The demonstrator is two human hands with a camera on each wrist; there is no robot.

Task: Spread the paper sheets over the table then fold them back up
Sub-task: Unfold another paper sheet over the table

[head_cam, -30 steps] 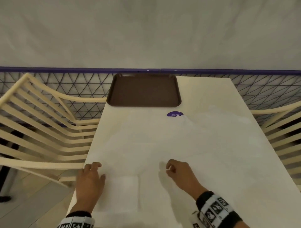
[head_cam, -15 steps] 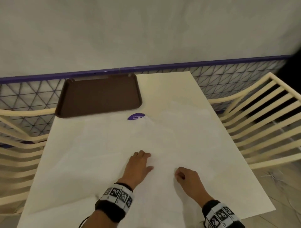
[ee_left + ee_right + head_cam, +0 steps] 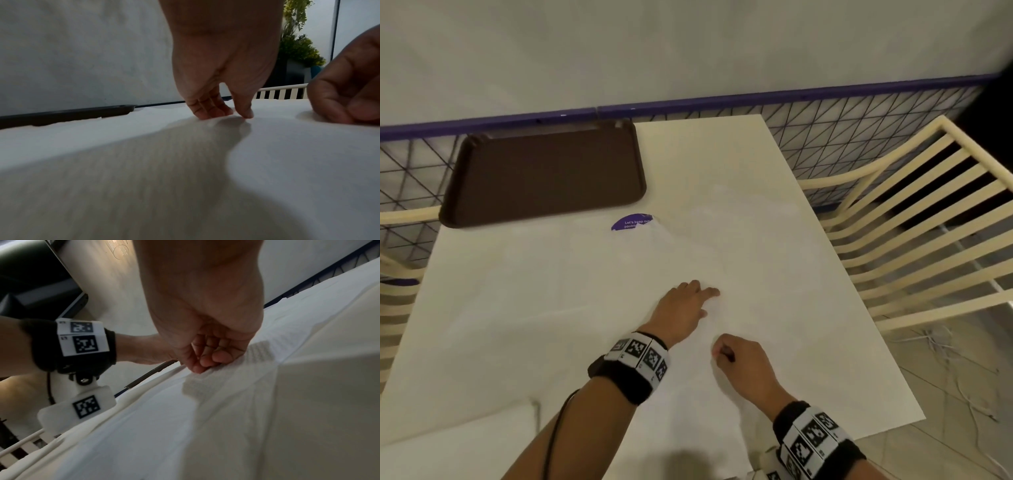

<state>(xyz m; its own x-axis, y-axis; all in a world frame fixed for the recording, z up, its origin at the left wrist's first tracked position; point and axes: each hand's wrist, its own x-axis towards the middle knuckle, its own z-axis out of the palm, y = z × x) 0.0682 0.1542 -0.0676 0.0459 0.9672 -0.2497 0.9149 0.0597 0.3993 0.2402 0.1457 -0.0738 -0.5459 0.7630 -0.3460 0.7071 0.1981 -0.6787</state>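
Already the thin white paper sheets (image 3: 592,308) are laid out flat over most of the cream table (image 3: 705,154), reaching from its near edge up to a purple round sticker (image 3: 631,223) that is partly covered by the paper's far edge. A brown tray (image 3: 544,174) is set at the table's far left corner, just beyond the paper. The left hand (image 3: 681,308) is stretched out with its fingers nearly straight, and only the fingertips (image 3: 207,113) are pressed down on the paper. The right hand (image 3: 743,363) is kept near it, curled, and a small raised ridge of the embossed paper is pinched between its thumb and fingers (image 3: 205,363). The work is judged to be at the turn from spreading to folding. A tear is the main risk: the paper looks light and tissue-like, and if the pinch is pulled while the sheet is pinned by the left fingertips, it could be ripped between the two hands. Were both layers not caught in the pinch, one sheet might be dragged askew and the fold spoiled.
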